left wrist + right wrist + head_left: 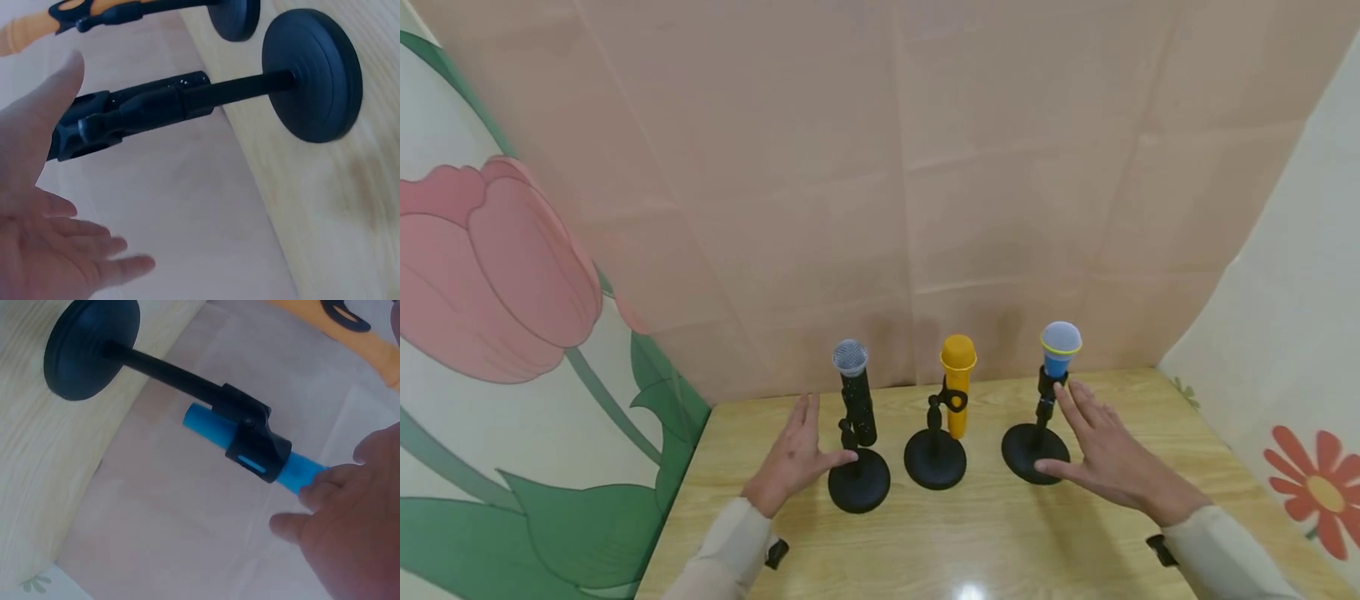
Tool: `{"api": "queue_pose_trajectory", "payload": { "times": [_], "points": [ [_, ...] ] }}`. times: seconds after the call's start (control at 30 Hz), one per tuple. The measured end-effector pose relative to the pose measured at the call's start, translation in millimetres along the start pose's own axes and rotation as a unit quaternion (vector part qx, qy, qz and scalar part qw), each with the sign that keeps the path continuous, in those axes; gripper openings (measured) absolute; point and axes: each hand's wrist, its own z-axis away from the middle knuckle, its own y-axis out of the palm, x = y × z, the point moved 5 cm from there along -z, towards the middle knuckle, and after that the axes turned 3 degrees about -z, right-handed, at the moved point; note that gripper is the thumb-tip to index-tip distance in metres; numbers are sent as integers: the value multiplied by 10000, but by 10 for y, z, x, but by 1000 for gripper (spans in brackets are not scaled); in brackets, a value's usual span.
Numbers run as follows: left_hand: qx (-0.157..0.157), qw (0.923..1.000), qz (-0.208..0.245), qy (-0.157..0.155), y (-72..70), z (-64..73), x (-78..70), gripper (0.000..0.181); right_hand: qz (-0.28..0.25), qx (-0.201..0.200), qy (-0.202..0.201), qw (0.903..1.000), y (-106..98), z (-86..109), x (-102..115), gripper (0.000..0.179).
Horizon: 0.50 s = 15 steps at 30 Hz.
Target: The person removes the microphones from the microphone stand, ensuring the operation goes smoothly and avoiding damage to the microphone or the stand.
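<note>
Three microphones stand in a row in black round-based stands. At the left is a black microphone with a silver mesh head, in the middle a yellow one, at the right a blue one with a pale head. My left hand is beside the black microphone, fingers spread and thumb over its stand. Spread fingers on my right hand point toward the blue microphone, its thumb overlapping the stand base. In the right wrist view, the fingers overlap the blue handle.
A wooden table carries the stands, with its back edge against a creased pinkish-beige sheet. A wall with a large tulip picture rises at the left. A white wall with a red flower stands at the right.
</note>
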Motion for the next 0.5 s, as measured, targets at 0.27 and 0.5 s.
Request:
{"api": "queue_pose_trajectory", "payload": {
  "times": [0.27, 0.5],
  "points": [
    [-345, 9970, 696, 25, 54, -80, -65, 86, -381, 241, 92, 9989, 33, -83, 26, 109],
    [-770, 9892, 1222, 235, 138, -131, -103, 51, -471, 301, 129, 9984, 70, -129, 38, 105]
  ]
}}
